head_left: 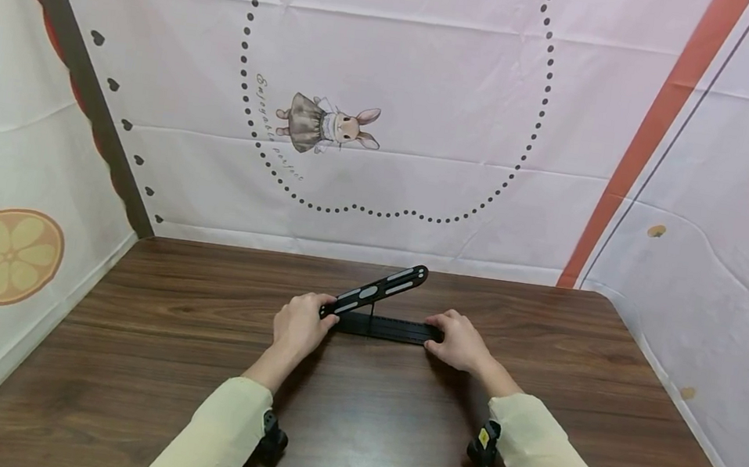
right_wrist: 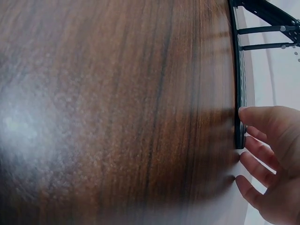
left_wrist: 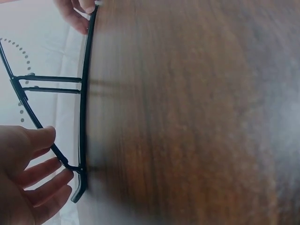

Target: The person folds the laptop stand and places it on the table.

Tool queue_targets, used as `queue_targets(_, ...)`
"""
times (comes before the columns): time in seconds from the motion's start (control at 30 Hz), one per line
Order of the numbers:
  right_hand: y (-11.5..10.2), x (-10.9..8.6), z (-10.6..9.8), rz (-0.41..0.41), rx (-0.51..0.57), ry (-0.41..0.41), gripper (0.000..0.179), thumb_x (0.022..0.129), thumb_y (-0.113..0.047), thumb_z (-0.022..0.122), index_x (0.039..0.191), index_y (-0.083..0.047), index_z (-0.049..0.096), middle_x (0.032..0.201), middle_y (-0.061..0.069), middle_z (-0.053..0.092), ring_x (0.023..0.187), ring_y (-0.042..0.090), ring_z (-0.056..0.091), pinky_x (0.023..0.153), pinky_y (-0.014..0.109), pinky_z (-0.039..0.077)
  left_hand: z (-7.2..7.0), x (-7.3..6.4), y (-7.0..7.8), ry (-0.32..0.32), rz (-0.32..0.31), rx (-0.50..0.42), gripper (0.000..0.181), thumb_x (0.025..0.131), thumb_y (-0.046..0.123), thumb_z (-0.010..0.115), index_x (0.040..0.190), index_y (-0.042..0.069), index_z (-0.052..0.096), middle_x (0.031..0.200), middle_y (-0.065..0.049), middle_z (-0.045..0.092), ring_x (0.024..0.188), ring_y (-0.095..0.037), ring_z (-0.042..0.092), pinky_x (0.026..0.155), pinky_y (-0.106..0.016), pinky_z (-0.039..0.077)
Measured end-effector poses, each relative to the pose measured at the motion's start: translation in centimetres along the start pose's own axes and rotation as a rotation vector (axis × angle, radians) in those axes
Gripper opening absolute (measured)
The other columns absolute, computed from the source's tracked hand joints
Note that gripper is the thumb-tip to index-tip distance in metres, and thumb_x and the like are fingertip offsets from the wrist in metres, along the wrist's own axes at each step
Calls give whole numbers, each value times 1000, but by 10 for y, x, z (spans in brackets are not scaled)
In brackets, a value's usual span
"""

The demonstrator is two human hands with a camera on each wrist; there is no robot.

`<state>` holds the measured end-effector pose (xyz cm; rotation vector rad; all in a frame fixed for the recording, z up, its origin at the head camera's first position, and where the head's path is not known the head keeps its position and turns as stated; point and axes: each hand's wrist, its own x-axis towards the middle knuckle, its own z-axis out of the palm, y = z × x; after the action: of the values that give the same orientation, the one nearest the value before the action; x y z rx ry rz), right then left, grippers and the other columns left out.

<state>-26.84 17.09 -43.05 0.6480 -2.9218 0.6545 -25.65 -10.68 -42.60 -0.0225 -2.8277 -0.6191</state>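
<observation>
Pale sleeves point(head_left: 213, 433) lie nearest my head view. Beyond them, a black folding stand point(head_left: 386, 328) rests on the wooden table point(head_left: 350, 420), upper bar point(head_left: 368, 292) tilted above its base point(head_left: 407, 332). I see the left hand point(head_left: 300, 326) pinching that bar near the hinge point(left_wrist: 75, 168), the right hand point(head_left: 460, 342) gripping the base's right end. Printed cloth point(head_left: 435, 99) hangs behind.

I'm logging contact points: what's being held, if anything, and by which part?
A black folding stand: left grip holds its raised arm near the hinge; right grip pinches the base bar by the opposite end.
</observation>
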Motion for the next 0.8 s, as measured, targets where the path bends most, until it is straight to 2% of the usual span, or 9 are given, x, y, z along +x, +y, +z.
queue_targets(0.4, -3, 0, 0, 59, -39, -16, 35, 80, -19, 69, 112, -6, 63, 104, 12, 56, 93, 28, 52, 80, 44, 44, -4, 1, 2, -10, -21, -2, 32, 80, 32, 71, 111, 24, 68, 102, -8, 69, 49, -17, 49, 38, -28, 34)
queue_targets(0.8, -6, -8, 0, 28, -62, -22, 33, 78, -20, 71, 107, -5, 64, 97, 10, 56, 89, 26, 54, 78, 43, 45, -3, 1, -3, -26, 6, -29, 33, 80, 32, 71, 112, 25, 67, 102, -5, 69, 48, -15, 44, 40, -26, 31)
